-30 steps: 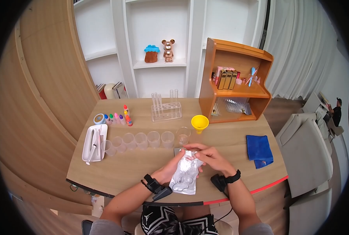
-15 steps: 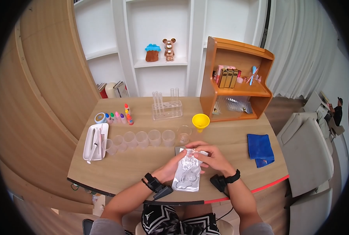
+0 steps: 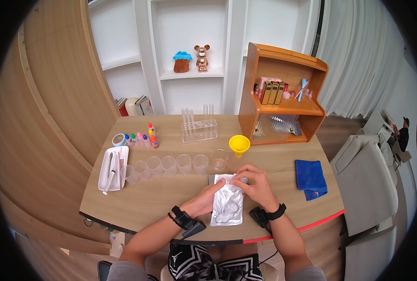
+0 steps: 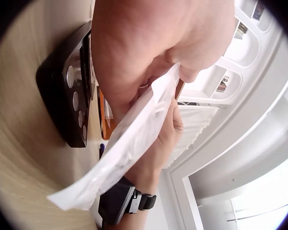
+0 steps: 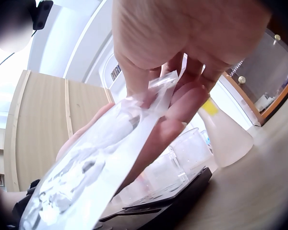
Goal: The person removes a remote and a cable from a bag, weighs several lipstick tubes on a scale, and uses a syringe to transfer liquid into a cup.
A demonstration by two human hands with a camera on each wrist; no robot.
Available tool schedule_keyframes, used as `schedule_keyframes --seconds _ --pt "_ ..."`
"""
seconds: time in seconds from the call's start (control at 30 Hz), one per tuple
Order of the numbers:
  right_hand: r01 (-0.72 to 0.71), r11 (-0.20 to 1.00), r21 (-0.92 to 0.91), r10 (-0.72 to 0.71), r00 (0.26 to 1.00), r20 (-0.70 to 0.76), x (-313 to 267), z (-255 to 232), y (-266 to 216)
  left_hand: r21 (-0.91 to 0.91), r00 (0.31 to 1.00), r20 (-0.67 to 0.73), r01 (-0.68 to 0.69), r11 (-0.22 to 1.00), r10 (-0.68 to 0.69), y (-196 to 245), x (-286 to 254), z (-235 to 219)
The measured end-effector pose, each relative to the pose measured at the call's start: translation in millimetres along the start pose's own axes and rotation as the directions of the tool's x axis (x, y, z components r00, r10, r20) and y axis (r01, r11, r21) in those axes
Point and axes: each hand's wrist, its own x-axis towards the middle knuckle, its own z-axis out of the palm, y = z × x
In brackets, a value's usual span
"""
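Note:
A silvery zip pouch (image 3: 227, 206) hangs in front of the person, near the table's front edge. The left hand (image 3: 202, 200) holds its left side, with the thumb on the front face near the top. At the pouch's upper right corner, the right hand (image 3: 259, 188) pinches the top edge between thumb and fingers. The right wrist view shows white, lumpy contents through the pouch (image 5: 86, 158). Behind and below the hands lies a flat black device (image 4: 62, 86) with several round silver buttons, mostly hidden in the head view.
A yellow funnel (image 3: 239, 145) sits in a clear flask (image 5: 225, 136) beyond the hands. Left of it stand a clear beaker (image 3: 219, 161) and a row of plastic cups (image 3: 184, 165). A test-tube rack (image 3: 199, 132), dropper bottles (image 3: 139, 138), white tray (image 3: 106, 175) and blue cloth (image 3: 310, 179) surround them.
The right hand's fingers have shifted up to the pouch's upper right corner. The pouch has turned more upright and looks flatter; the left hand keeps its hold.

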Motion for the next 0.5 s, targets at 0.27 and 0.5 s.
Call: schedule_keyframes --seconds 0.27,0.5 --pt "-0.079 0.997 0.013 0.079 0.997 0.002 -3 -2 -5 0.007 0.992 -0.129 -0.002 1.0 0.002 -1 0 0" --pt "-0.192 0.903 0.384 0.194 0.98 0.035 -10 3 5 -0.009 0.977 -0.134 -0.17 0.985 0.167 -3 2 -3"
